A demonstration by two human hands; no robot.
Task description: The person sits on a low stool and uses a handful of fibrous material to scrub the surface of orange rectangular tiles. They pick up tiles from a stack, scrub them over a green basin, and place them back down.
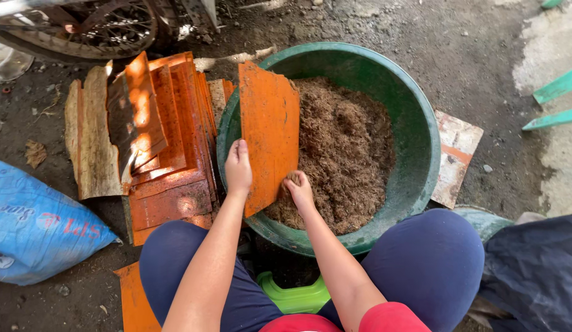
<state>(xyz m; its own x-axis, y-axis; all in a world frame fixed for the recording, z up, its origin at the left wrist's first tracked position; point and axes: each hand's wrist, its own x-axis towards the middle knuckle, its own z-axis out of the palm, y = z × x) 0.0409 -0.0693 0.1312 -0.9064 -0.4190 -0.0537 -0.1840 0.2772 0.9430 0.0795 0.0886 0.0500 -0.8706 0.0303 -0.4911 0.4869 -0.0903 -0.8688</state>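
A green stool (293, 296) shows between the person's knees, just in front of the basin (415, 117). The left hand (238, 167) grips the near edge of an orange sheet (270, 132), fingers closed on it; the sheet stands on edge, tilted, resting over the basin's near-left rim and reaching in over the fibre (347, 147). It is a flat, roughly rectangular piece, bright orange with darker scuffs and a ragged lower edge. The right hand (298, 187), just right of the sheet, is curled shut on a pinch of fibre at the near side of the basin. The basin is round, dark green, filled with dry, brown, shredded fibre. Left of the basin lies a stack (169, 147) of similar orange sheets on the dirt floor, some showing pale wood-like backs. Farther left is a blue sack (34, 227). Beyond the basin's left, a spoked wheel (108, 27).
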